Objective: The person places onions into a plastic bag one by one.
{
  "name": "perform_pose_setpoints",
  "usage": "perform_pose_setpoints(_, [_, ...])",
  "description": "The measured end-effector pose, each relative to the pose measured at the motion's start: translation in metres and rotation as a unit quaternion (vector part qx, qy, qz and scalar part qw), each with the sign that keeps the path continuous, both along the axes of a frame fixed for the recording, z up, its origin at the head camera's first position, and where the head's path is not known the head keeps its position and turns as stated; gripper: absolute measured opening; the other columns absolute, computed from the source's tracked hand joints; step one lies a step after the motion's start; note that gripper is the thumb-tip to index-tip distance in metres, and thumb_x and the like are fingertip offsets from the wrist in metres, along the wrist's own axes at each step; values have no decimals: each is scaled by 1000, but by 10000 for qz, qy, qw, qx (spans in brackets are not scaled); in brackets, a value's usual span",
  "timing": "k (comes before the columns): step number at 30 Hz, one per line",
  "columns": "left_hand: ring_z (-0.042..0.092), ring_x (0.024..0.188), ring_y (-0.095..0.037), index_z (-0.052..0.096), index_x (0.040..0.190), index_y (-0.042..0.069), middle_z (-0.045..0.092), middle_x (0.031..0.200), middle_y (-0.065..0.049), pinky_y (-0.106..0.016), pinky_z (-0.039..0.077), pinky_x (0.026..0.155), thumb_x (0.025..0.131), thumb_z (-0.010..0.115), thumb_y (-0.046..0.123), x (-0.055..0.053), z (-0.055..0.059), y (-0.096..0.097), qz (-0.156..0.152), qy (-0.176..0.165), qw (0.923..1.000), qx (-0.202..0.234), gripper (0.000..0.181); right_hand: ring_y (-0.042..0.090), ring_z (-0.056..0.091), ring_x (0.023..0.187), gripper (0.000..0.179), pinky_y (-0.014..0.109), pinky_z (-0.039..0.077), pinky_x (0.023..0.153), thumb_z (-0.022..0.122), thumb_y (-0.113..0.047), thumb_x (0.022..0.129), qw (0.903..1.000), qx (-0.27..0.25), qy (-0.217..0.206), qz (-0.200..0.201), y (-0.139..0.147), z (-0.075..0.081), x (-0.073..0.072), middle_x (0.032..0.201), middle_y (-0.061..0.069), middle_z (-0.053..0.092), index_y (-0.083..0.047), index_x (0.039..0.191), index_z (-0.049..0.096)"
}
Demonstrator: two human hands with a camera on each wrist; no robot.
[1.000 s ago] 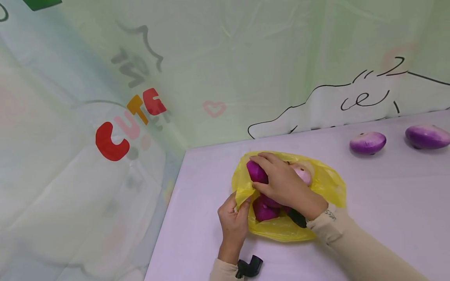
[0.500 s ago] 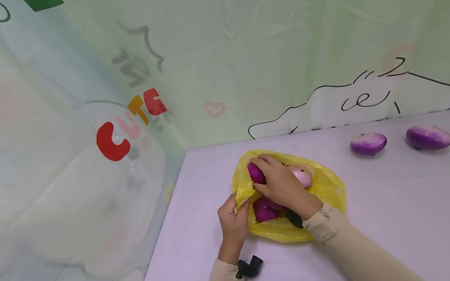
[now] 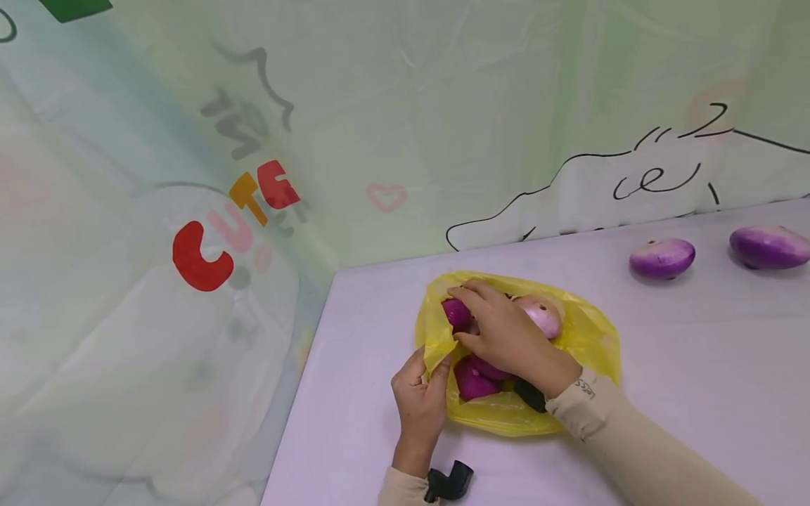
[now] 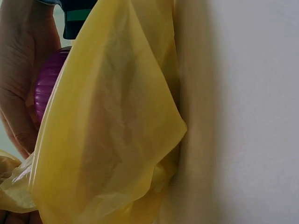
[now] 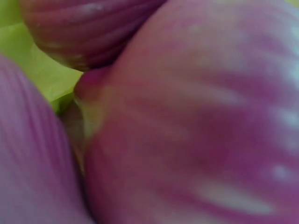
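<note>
A yellow plastic bag [image 3: 591, 327] lies on the table with its mouth spread open and several purple onions inside. My left hand [image 3: 419, 402] pinches the bag's left rim between thumb and fingers. Reaching in from the right, my right hand [image 3: 506, 330] grips a purple onion [image 3: 454, 313] near the bag's left side. Behind that hand is a paler onion [image 3: 543, 318]; nearer me lies a dark purple onion [image 3: 473, 379]. The bag's yellow film [image 4: 117, 112] fills much of the left wrist view, beside a ridged onion [image 4: 49, 84]. A large blurred onion [image 5: 196, 121] dominates the right wrist view.
Two more onions lie outside the bag toward the back right: a smaller onion [image 3: 661, 258] and a larger onion [image 3: 768, 247] at the frame's edge. A printed curtain [image 3: 405, 126] borders the lilac table [image 3: 354, 337] behind and to the left.
My right hand has shifted slightly left, and the onion in it has turned and sunk a little into the bag. More of the paler onion shows. My left hand stays at the rim.
</note>
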State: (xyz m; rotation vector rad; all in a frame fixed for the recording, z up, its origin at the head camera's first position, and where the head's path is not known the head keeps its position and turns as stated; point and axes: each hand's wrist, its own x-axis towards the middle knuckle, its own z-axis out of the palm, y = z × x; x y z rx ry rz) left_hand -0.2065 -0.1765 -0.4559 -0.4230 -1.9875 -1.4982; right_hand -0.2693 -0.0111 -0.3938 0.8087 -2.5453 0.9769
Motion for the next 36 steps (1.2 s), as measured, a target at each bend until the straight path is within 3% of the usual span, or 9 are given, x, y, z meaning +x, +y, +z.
perform_pose_setpoints(10, [74,102,-25,75,118,0,76,114,-11,-37,62,89,97,71,1,0,0,2,-43,13,10000,31,21,41,65,118,61,58,57,96,86,-9,82,9999,-53,102,47,5,7,9,136,24,61,-2,138,62])
perform_pose_setpoints(21, [74,105,-26,75,120,0,76,116,-12,-36,61,91,96,71,-1,1,-2,2,-27,20,9999,126,24,41,65,120,59,60,57,93,85,-19,85,9996,-200,118,-129,27,28,20,139,22,61,-4,137,64])
perform_pose_setpoints(30, [73,104,-24,75,119,0,76,115,-11,-35,61,90,97,72,2,2,-2,1,-42,-22,9999,149,23,42,60,124,64,64,52,98,89,-11,80,9953,-582,668,-381,69,40,11,137,23,61,1,137,62])
perform_pose_setpoints(36, [73,103,-24,75,118,0,77,114,-12,-35,61,90,96,72,1,2,-2,2,-48,40,9999,111,22,47,50,133,69,70,43,105,88,-15,84,9949,-448,113,-893,107,49,0,144,25,55,-1,144,56])
